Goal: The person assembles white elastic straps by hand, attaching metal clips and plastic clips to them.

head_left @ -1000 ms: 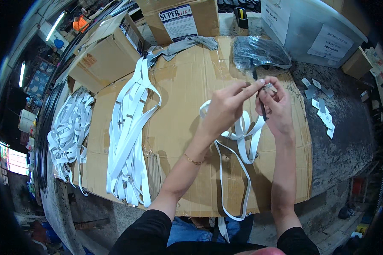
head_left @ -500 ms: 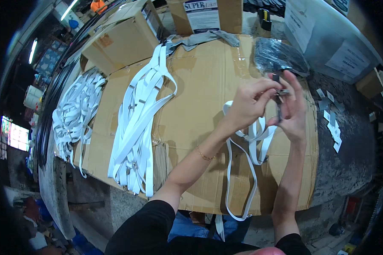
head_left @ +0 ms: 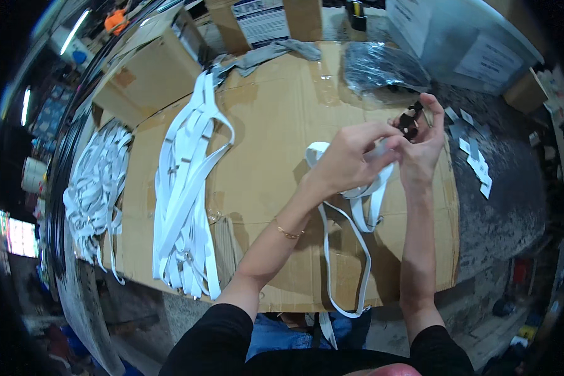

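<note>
At the right side of the cardboard, my right hand (head_left: 421,156) is raised with its fingers curled round a small black piece (head_left: 410,123), perhaps a buckle; a bit of metal shows beside it. My left hand (head_left: 356,155) comes in from the left, its thumb and fingers pinched together close to the right palm. What the left fingertips hold, if anything, is hidden. Below both hands lies a loose white strap (head_left: 365,263), looped over the cardboard and partly covered by the left hand.
A long bundle of white straps (head_left: 185,188) lies left of centre, with a tangled strap pile (head_left: 97,182) farther left. A plastic-wrapped black pack (head_left: 382,66), grey cloth (head_left: 266,55), cardboard box (head_left: 147,69) and translucent bin (head_left: 460,44) stand behind. Pale scraps (head_left: 478,166) lie right.
The view has shifted slightly to the right. The black piece has turned in my right hand, and my left fingers have drawn down from it toward the right palm.
</note>
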Action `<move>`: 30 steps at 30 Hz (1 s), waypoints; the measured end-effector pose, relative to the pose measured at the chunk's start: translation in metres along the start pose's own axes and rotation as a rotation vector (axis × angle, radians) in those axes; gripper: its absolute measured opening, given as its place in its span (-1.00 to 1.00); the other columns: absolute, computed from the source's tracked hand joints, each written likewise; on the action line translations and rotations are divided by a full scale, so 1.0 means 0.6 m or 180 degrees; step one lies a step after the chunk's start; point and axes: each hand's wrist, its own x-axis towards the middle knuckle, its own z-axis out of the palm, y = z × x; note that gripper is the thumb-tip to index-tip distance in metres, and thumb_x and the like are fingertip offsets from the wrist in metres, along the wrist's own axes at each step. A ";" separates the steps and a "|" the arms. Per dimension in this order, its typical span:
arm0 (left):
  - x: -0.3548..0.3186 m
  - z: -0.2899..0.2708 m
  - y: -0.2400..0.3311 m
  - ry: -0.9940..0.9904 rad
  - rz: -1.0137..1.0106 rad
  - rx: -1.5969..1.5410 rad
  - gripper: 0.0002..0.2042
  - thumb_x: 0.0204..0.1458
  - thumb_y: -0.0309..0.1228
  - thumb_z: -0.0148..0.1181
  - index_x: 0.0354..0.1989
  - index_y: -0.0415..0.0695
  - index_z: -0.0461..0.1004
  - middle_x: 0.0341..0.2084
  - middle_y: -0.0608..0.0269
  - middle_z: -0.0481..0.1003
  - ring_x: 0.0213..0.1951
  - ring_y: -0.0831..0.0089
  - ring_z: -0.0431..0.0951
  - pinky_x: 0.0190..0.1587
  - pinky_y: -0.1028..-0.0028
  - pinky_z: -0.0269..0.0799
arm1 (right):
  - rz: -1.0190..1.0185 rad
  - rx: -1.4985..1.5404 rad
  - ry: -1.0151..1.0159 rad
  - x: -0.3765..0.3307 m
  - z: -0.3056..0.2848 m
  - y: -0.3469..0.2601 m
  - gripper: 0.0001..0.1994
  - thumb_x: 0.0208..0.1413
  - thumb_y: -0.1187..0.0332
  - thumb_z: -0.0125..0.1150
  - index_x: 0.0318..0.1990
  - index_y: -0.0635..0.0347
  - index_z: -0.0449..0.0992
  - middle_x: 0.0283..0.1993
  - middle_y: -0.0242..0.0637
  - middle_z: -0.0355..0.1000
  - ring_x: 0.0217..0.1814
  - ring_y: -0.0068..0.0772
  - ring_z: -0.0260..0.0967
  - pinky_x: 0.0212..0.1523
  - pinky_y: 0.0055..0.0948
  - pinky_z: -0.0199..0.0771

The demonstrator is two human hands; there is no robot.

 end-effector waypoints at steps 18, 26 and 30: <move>0.006 0.007 0.000 0.0869 -0.0159 -0.0665 -0.79 -0.08 -0.61 0.22 -0.22 -0.25 0.47 -0.45 0.18 0.54 -0.48 0.64 0.47 -0.50 0.57 0.35 | -0.0161 0.0116 -0.0573 0.001 -0.010 -0.038 -0.33 -0.23 0.64 0.37 0.13 0.38 0.24 -0.05 -0.21 0.39 -0.01 -0.44 0.35 0.00 -0.47 0.39; 0.001 -0.004 0.020 0.0347 -0.0269 0.0217 -0.81 -0.01 -0.47 0.20 -0.24 -0.29 0.47 -0.66 0.11 0.44 -0.65 0.47 0.40 -0.56 0.48 0.28 | -0.0252 0.0408 -0.0465 0.002 -0.018 -0.031 -0.53 -0.17 0.63 0.35 -0.06 0.26 0.30 -0.15 -0.24 0.42 -0.11 -0.44 0.40 -0.08 -0.51 0.44; 0.004 -0.008 0.029 0.0276 -0.0250 0.0435 -0.83 0.02 -0.41 0.17 -0.31 -0.29 0.47 -0.70 0.07 0.42 -0.68 0.34 0.38 -0.57 0.45 0.28 | -0.0389 0.0444 -0.0504 0.001 -0.021 -0.028 -0.53 -0.16 0.64 0.34 -0.07 0.21 0.29 -0.17 -0.24 0.42 -0.13 -0.43 0.41 -0.11 -0.49 0.46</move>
